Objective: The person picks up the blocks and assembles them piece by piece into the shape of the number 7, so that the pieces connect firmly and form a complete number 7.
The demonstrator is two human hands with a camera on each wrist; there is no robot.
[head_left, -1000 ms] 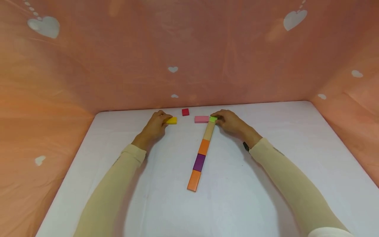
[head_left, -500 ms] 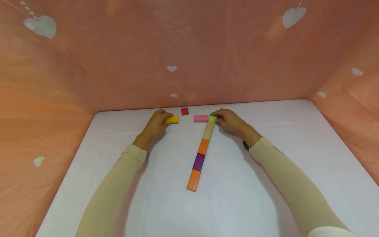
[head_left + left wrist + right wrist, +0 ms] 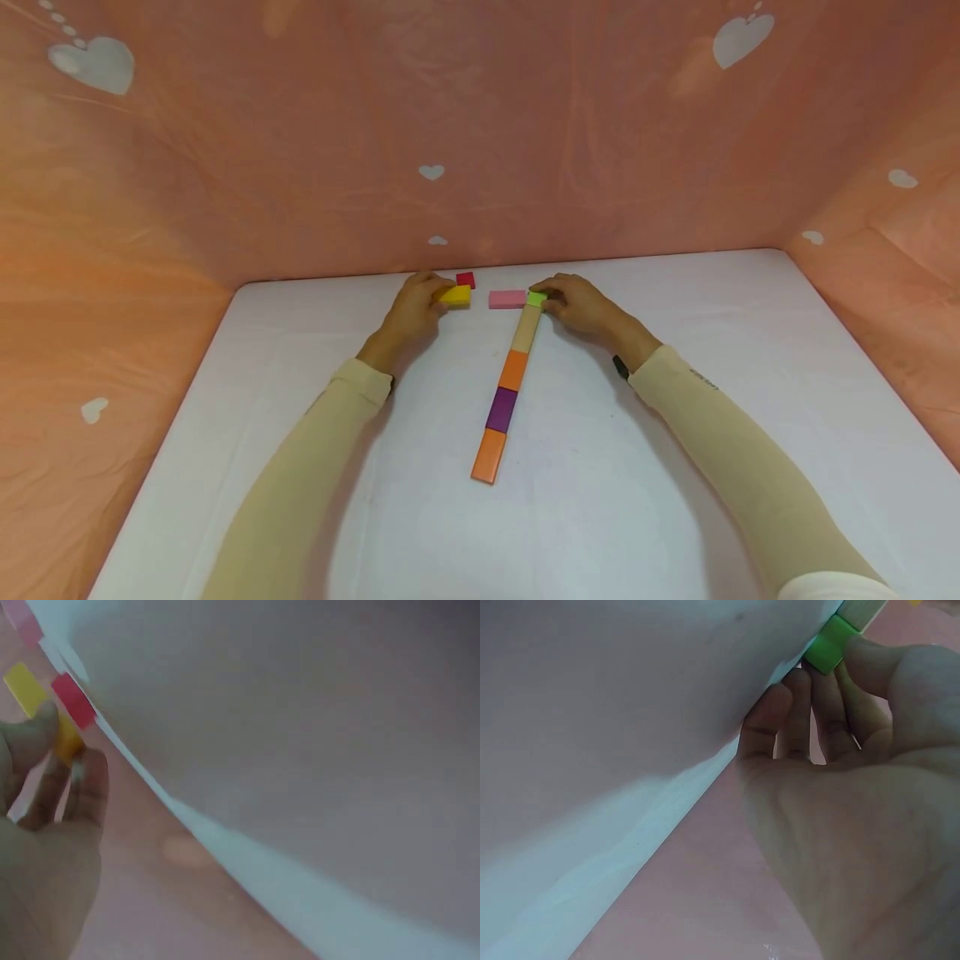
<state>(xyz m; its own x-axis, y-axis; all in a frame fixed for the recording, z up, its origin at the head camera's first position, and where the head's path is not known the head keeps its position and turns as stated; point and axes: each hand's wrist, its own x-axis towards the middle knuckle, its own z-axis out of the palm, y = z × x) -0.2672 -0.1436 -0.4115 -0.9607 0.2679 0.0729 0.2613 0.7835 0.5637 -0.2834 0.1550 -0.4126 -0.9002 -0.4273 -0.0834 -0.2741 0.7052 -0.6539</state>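
My left hand pinches a yellow block between thumb and fingers, beside a small red block. The left wrist view also shows the yellow block in the grip, with the red block close by. With thumb and fingertips my right hand pinches a small green block at the far end of a row. A pink block lies just left of the green one. In the right wrist view the green block sits against the natural wood block.
Down from the green block runs a slanted row: a natural wood block, an orange block, a purple block and another orange block. The white table meets an orange curtain with pale hearts behind it.
My left hand has carried the yellow block to the right, nearer the red and pink blocks. The right hand stays at the green block. The head view has shifted slightly.
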